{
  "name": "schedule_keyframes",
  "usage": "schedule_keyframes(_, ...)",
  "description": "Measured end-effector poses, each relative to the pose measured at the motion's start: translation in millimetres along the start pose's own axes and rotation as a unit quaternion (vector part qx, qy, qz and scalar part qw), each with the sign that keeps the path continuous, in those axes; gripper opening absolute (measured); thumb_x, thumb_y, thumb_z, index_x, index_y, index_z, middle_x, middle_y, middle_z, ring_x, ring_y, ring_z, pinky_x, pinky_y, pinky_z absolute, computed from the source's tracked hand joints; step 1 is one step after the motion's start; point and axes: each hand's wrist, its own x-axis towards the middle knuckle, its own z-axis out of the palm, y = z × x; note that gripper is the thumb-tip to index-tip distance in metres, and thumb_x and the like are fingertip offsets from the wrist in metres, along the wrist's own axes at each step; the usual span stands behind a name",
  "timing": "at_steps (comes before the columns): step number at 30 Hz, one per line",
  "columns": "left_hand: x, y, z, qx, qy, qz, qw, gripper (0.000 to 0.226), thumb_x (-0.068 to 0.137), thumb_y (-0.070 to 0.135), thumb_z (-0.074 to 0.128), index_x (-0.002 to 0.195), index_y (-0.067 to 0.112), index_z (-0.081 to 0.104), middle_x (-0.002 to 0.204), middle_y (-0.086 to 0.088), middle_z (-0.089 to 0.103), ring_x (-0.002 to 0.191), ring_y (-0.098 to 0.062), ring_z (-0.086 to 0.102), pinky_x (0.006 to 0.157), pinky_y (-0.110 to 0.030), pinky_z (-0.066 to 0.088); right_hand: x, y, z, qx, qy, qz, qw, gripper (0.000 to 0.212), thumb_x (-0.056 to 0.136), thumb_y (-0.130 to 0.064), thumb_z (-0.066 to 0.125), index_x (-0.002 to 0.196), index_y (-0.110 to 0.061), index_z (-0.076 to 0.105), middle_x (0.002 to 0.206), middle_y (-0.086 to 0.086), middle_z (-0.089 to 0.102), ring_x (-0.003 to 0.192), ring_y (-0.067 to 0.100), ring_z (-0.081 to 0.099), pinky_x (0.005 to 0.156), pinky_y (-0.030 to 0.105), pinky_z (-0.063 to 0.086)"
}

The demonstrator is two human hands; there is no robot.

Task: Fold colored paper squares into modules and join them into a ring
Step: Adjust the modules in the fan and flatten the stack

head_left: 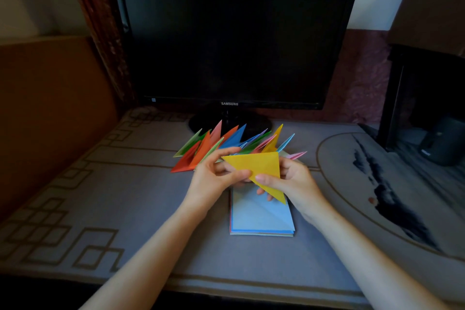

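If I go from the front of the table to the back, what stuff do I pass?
First the stack of flat paper squares → the yellow folded triangle held up in the air → the pile of colorful folded modules → the black monitor.

— What stands straight beyond the left grip [214, 176]?
— A black Samsung monitor [234, 33], screen dark, on the patterned table [113, 209].
— And far right of the right grip [292, 181]?
— A dark rounded object [442, 141]; a brown panel [50, 108] lies far left.
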Motion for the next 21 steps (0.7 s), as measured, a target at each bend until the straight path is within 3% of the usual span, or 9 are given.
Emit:
schedule_keyframes(2, 0.4, 0.6, -0.1, -0.049, 0.008, -0.010, 0.999, 0.020, 0.078, -0.001, 0.069, 0.096, -0.002, 0.062, 0.068, -0.012, 0.069, 0.068, -0.020, 0.070, 0.066, -0.027, 0.058, 0.7, 0.6, -0.6, 0.005, 0.005, 0.005, 1.000, 0.022, 0.078, 0.003, 0.068, 0.097, -0.006, 0.061, 0.077, 0.006, 0.072, 0.058, 0.021, 0.067, 0.045, 0.026, 0.050)
schedule_keyframes(4, 1.0, 1.4, -1.5, -0.079, 0.023, -0.020, 0.996, 0.006, 0.083, -0.001, 0.063, 0.085, -0.006, 0.060, 0.067, -0.009, 0.070, 0.064, -0.016, 0.070, 0.061, -0.023, 0.057, 0.7, 0.9, -1.0, 0.002, 0.009, 0.006, 1.000, 0.022, 0.078, 0.003, 0.068, 0.096, -0.006, 0.061, 0.075, 0.004, 0.072, 0.058, 0.022, 0.067, 0.046, 0.026, 0.051)
schedule_keyframes(6, 1.4, 2.5, -2.5, -0.085, 0.031, -0.018, 0.996, 0.007, 0.086, 0.002, 0.060, 0.080, 0.001, 0.063, 0.066, -0.007, 0.071, 0.064, -0.015, 0.070, 0.062, -0.023, 0.057, 0.5, 1.8, -1.7, 0.002, 0.011, 0.006, 1.000, 0.021, 0.078, 0.003, 0.068, 0.096, -0.006, 0.062, 0.075, 0.004, 0.072, 0.058, 0.022, 0.067, 0.047, 0.026, 0.052)
schedule_keyframes(12, -0.2, 6.4, -1.0, -0.101, 0.012, -0.028, 0.994, 0.021, 0.095, 0.012, 0.046, 0.092, 0.009, 0.066, 0.075, -0.008, 0.072, 0.069, -0.021, 0.071, 0.061, -0.026, 0.057, 0.1, 3.0, -2.8, 0.013, 0.020, 0.001, 1.000, 0.019, 0.079, 0.003, 0.066, 0.096, -0.005, 0.062, 0.072, 0.007, 0.072, 0.057, 0.023, 0.067, 0.053, 0.028, 0.055)
schedule_keyframes(16, -2.7, 5.2, 5.0, -0.072, -0.033, -0.029, 0.996, 0.011, 0.085, 0.010, 0.062, 0.095, 0.004, 0.064, 0.086, -0.014, 0.072, 0.079, -0.025, 0.071, 0.070, -0.031, 0.059, 0.0, 2.6, -1.0, 0.026, 0.022, -0.005, 0.999, 0.018, 0.080, 0.005, 0.065, 0.095, -0.005, 0.062, 0.070, 0.006, 0.072, 0.056, 0.021, 0.067, 0.054, 0.026, 0.055)
schedule_keyframes(21, -0.6, -2.5, 5.8, 0.001, -0.014, 0.003, 1.000, 0.015, 0.071, -0.001, 0.075, 0.082, 0.004, 0.064, 0.071, -0.001, 0.071, 0.068, -0.011, 0.068, 0.064, -0.020, 0.054, 0.1, 3.6, 4.6, 0.022, -0.002, -0.003, 1.000, 0.021, 0.079, 0.008, 0.065, 0.095, -0.005, 0.061, 0.072, 0.006, 0.072, 0.054, 0.020, 0.066, 0.051, 0.027, 0.055)
